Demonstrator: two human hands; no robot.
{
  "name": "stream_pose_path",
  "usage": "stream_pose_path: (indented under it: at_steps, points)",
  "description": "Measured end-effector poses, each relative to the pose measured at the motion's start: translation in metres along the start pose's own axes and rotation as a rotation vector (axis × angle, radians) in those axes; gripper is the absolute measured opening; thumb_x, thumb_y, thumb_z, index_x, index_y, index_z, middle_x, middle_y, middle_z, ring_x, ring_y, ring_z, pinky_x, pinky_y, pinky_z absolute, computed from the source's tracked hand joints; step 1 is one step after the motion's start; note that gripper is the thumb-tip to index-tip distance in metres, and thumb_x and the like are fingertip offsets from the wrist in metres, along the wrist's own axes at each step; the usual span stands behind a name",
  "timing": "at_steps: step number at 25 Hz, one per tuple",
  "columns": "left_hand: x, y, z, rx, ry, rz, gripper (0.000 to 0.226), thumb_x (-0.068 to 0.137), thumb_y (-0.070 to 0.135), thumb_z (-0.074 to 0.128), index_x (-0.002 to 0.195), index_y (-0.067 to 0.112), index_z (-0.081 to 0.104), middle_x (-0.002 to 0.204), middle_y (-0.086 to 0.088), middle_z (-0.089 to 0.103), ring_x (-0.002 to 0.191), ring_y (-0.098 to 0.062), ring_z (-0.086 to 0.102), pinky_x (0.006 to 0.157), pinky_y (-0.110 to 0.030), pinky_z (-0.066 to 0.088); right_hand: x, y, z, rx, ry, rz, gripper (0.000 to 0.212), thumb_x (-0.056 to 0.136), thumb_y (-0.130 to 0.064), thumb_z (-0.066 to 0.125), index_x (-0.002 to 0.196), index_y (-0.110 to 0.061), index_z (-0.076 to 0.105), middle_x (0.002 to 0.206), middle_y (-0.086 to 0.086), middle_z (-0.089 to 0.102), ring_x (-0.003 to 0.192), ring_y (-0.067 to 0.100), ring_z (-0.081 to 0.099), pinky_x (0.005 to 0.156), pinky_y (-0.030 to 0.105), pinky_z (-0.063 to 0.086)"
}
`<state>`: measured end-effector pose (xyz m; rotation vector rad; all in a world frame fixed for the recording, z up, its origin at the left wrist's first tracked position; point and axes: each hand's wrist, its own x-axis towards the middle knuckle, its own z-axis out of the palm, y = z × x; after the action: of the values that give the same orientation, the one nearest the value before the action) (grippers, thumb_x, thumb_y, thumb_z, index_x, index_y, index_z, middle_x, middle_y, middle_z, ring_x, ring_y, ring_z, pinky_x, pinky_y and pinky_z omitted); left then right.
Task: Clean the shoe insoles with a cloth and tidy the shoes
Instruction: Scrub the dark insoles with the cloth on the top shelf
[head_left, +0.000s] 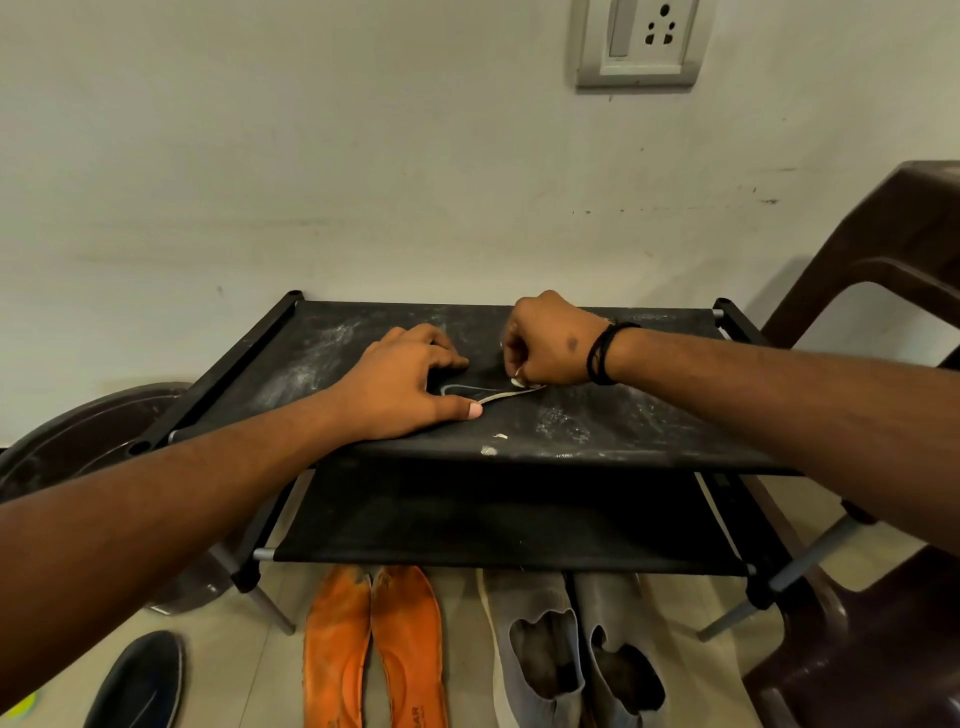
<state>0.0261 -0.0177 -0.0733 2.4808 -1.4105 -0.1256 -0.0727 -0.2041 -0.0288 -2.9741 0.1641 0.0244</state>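
Observation:
A black insole (470, 391) with a pale edge lies flat on the top shelf of a black fabric shoe rack (597, 415). My left hand (405, 384) rests over its left end, thumb and forefinger on either side of it. The fingertips of my right hand (550, 343) pinch the pale edge at its right end. Two orange insoles (374, 649) lie side by side on the floor in front of the rack. To their right stands a pair of grey slip-on shoes (576, 649). No cloth is in view.
The dusty top shelf has white smears. A dark shoe or insole (140, 680) lies on the floor at the lower left. A brown plastic chair (883, 260) stands right of the rack, a brown round tub (78, 441) left of it. The wall is directly behind.

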Motion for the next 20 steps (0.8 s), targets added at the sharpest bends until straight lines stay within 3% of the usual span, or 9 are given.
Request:
stream_pose_path:
  at_steps: [2,6,10,15,18,20]
  points:
    - [0.001,0.001,0.0,0.001,0.002,0.003,0.091,0.067,0.085,0.053,0.139,0.03,0.06,0.136,0.011,0.051,0.126,-0.018,0.043,0.108,-0.046,0.039,-0.006,0.008,-0.001,0.0,-0.02,0.013,0.008,0.079,-0.004,0.07,0.078,-0.01,0.076,0.072,-0.003,0.069,0.07,0.011,0.064,0.065,0.02,0.051]
    - [0.003,0.003,0.001,-0.002,0.015,0.014,0.071,0.081,0.066,0.07,0.14,0.027,0.059,0.137,0.009,0.051,0.127,-0.02,0.043,0.109,-0.045,0.038,-0.003,0.024,0.001,-0.079,0.111,0.098,0.011,0.081,-0.004,0.064,0.079,-0.01,0.073,0.078,0.007,0.07,0.077,0.024,0.067,0.07,0.033,0.057]
    - [0.002,0.002,0.001,0.022,0.005,0.008,0.083,0.072,0.077,0.058,0.139,0.029,0.06,0.136,0.01,0.051,0.125,-0.019,0.044,0.107,-0.045,0.04,-0.013,-0.003,0.005,0.108,-0.018,-0.006,0.007,0.078,-0.004,0.072,0.077,-0.011,0.075,0.074,-0.003,0.07,0.071,0.009,0.065,0.06,0.015,0.048]
    - [0.002,0.003,0.0,0.021,0.001,0.016,0.079,0.076,0.074,0.064,0.139,0.027,0.059,0.137,0.009,0.051,0.126,-0.02,0.043,0.108,-0.046,0.039,-0.003,0.018,0.002,0.01,0.118,0.112,0.012,0.08,-0.004,0.066,0.073,-0.014,0.064,0.08,0.004,0.067,0.08,0.023,0.065,0.064,0.024,0.049]
    - [0.002,0.002,0.0,0.032,-0.01,0.002,0.089,0.068,0.082,0.052,0.138,0.027,0.061,0.137,0.009,0.051,0.125,-0.019,0.044,0.107,-0.045,0.04,-0.004,-0.002,0.008,0.149,0.079,0.029,0.012,0.074,-0.002,0.072,0.076,-0.013,0.067,0.07,-0.008,0.061,0.07,0.01,0.061,0.054,0.013,0.04]
    - [0.003,0.001,0.0,0.044,-0.005,0.0,0.092,0.066,0.084,0.049,0.137,0.027,0.061,0.137,0.008,0.051,0.125,-0.019,0.044,0.106,-0.045,0.04,-0.003,-0.01,0.01,0.222,0.064,-0.003,0.018,0.072,-0.004,0.076,0.076,-0.016,0.063,0.072,-0.006,0.063,0.066,0.008,0.059,0.053,0.014,0.041]
